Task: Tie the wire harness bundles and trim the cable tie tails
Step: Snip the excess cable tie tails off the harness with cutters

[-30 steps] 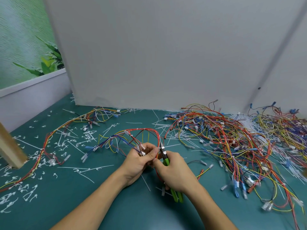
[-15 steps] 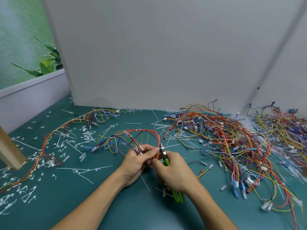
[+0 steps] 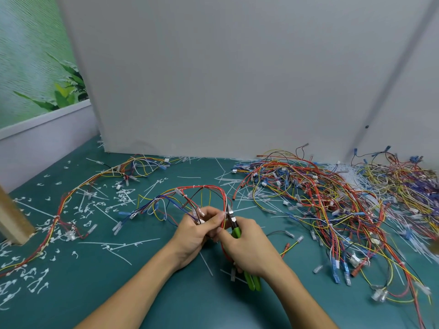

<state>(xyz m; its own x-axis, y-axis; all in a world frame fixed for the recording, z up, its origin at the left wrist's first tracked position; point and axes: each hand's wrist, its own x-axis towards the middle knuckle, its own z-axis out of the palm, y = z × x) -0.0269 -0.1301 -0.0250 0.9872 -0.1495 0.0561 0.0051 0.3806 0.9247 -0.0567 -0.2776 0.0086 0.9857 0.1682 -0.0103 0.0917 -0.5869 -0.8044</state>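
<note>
A wire harness [image 3: 190,194] of red, yellow and blue wires arches up over the green table in front of me. My left hand [image 3: 196,232] pinches its red wires between thumb and fingers, with small clear connectors at the fingertips. My right hand [image 3: 249,249] grips green-handled cutters [image 3: 235,230]; the metal jaws point up beside the red wires, right next to my left thumb. The handle ends [image 3: 253,282] stick out below my palm. Whether the jaws touch a cable tie is too small to tell.
A large tangled pile of harnesses [image 3: 332,203] covers the right side. Another tied harness [image 3: 78,193] trails along the left. White cut tie tails [image 3: 31,279] and loose ties [image 3: 118,244] litter the mat. A wooden post [image 3: 11,224] stands left; a white board [image 3: 213,79] walls the back.
Both hands keep their hold at the same spot; the harness arch and the cutters have barely shifted.
</note>
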